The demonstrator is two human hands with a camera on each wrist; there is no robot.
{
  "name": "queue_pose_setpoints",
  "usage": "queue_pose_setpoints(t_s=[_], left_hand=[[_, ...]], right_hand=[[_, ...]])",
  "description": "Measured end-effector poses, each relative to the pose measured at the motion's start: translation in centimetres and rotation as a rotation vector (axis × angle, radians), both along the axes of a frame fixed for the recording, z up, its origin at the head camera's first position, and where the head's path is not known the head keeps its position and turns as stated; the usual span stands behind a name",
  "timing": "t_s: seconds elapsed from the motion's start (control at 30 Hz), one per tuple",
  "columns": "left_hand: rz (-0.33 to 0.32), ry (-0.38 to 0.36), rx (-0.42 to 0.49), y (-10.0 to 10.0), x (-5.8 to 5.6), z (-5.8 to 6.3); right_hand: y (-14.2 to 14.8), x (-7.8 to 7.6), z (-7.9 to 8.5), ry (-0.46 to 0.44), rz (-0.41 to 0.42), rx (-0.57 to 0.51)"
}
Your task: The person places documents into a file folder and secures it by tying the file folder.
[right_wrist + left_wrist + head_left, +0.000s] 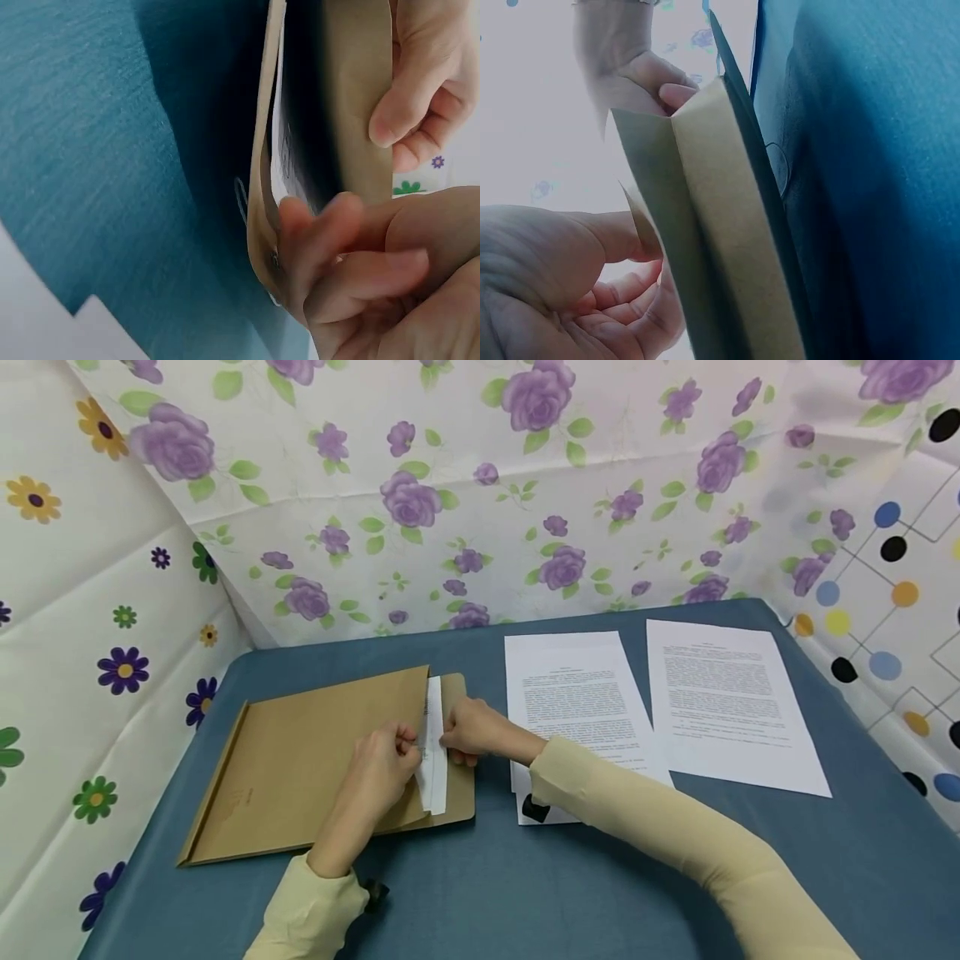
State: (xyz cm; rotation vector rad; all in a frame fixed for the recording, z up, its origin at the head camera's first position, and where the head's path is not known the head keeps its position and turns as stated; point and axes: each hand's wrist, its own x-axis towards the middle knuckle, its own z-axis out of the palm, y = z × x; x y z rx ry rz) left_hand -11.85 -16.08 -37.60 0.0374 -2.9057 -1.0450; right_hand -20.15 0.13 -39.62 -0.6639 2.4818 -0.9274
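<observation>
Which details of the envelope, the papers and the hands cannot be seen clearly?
Head view: the print on the rightmost sheet is too small to read.
Head view: the right sleeve covers part of the neighbouring paper pile.
Head view: the envelope hides how far its sheets reach inside.
Left wrist view: the left edge cuts off part of the left hand.

Left to right, near to far

On the table (540, 893) I see the envelope (315, 760) at left, mouth facing right, papers (437, 777) in it. The left hand (380, 766) is at the mouth's left edge, the right hand (472, 727) at the papers' right. Right of the envelope I have a stack of sheets (573, 693), its near part beneath the right sleeve (652, 814); farther right, a lone sheet (723, 702). Cloth (465, 485) hangs behind.
</observation>
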Motion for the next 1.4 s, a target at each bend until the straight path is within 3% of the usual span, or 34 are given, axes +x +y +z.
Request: queue_pose_setpoints(t_s=[0.63,0.97,1.17,1.4], left_hand=[[-0.010,-0.015,0.001,0.2,0.0,-0.1],[-0.013,-0.011,-0.022,0.1,-0.2,-0.4],[-0.024,-0.019,-0.028,0.1,-0.5,-0.7],[-0.026,-0.039,-0.049,0.2,-0.8,-1.1]], right_hand=[[-1.7,-0.3,-1.2,-0.003,0.024,-0.054],[-1.2,-0.6,-1.6,0.191,0.014,-0.081],[-0.2,-0.5,-2.1,0.236,0.109,-0.158],[1.2,-0.2,-2.3,0.306,0.174,-0.171]])
